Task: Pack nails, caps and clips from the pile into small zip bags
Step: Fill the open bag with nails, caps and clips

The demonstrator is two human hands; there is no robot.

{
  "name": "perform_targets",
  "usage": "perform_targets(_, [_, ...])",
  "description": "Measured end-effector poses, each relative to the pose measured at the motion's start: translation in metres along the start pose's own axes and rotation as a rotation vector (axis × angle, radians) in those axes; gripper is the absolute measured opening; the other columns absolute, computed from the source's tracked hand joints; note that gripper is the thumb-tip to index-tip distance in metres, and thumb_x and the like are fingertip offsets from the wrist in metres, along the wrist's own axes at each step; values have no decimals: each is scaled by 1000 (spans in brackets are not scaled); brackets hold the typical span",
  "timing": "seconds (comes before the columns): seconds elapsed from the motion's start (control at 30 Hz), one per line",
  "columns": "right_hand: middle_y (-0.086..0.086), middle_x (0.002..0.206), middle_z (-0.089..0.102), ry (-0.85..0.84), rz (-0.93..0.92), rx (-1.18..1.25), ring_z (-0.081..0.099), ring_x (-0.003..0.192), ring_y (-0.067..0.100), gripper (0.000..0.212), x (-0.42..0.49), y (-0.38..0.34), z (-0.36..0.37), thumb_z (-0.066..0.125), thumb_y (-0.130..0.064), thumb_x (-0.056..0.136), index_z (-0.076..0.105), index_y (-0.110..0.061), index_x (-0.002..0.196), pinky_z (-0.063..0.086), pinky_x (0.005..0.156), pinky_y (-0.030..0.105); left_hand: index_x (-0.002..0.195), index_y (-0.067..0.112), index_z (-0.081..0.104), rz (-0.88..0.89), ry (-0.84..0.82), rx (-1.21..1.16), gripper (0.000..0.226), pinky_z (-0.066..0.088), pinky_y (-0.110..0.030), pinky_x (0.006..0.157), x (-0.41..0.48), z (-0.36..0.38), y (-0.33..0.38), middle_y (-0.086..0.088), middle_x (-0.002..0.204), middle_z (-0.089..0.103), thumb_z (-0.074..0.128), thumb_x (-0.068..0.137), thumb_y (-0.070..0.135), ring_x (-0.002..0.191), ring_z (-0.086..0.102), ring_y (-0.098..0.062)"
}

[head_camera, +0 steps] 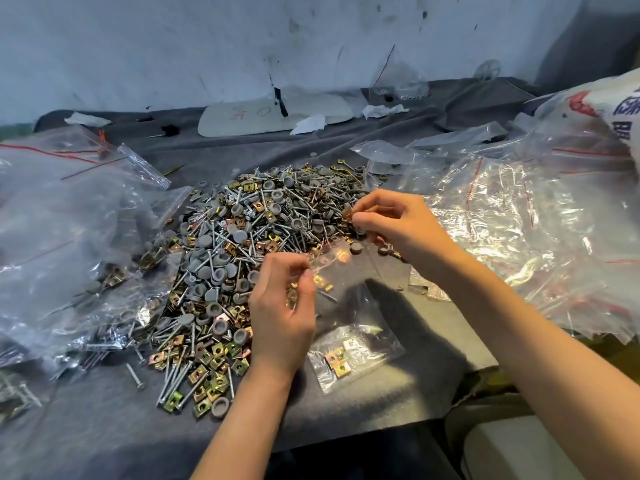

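the mixed pile of silver nails, grey round caps and square brass clips lies at the centre of the grey felt-covered counter. the left hand pinches one edge of a small clear zip bag between thumb and fingers, just beside the pile's right side. the right hand, fingers curled, pinches a few loose brass clips above the pile's right edge. a second small zip bag holding clips lies flat near the front edge. large clear plastic bags cover the left and right sides.
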State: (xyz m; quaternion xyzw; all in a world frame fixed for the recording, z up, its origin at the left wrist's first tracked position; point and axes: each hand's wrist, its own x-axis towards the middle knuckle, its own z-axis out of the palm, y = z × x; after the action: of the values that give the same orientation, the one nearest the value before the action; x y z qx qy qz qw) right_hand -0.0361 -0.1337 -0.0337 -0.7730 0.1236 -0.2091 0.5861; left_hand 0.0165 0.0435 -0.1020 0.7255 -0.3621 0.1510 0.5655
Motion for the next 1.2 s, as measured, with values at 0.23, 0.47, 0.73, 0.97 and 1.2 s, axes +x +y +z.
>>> perform_targets(0.23, [1, 93, 62, -147, -520, -706, 56, 81, 12, 10, -12, -31, 9, 72, -11, 84, 75, -12, 92, 45, 71, 27, 99, 17, 50, 132, -64, -75, 8, 44, -13, 77, 1, -2, 1, -5, 97, 55, 48, 91, 14, 89, 54, -6])
perform_targets(0.47, [-2, 91, 66, 101, -321, -590, 58, 80, 10, 14, 5, -13, -8, 65, -8, 88, 74, -13, 97, 50, 77, 24, 100, 22, 50, 46, 40, -91, 10, 44, -17, 76, 0, 1, -3, -1, 97, 54, 45, 92, 20, 87, 52, -3])
perform_targets(0.73, [7, 102, 68, 48, 6, -760, 53, 84, 13, 16, 17, 44, 8, 63, -16, 90, 71, -11, 104, 42, 76, 26, 98, 21, 52, 5, 156, -85, 10, 48, -43, 72, 1, -2, -2, -7, 91, 57, 44, 92, 21, 83, 56, -26])
perform_targets(0.97, [9, 107, 65, 13, 61, -1002, 61, 97, 31, 25, 26, 38, 21, 49, -14, 93, 71, -13, 105, 53, 80, 41, 97, 20, 52, 12, 175, -67, 9, 44, -37, 71, 0, -2, -2, -5, 89, 56, 44, 93, 20, 81, 53, -19])
perform_targets(1.2, [7, 88, 66, 19, 203, -1010, 63, 82, 28, 14, 36, 29, 27, 62, -21, 87, 70, -12, 94, 52, 71, 37, 98, 22, 52, 8, 171, -64, 9, 42, -40, 64, -1, -2, -4, -3, 89, 55, 45, 93, 21, 75, 50, -24])
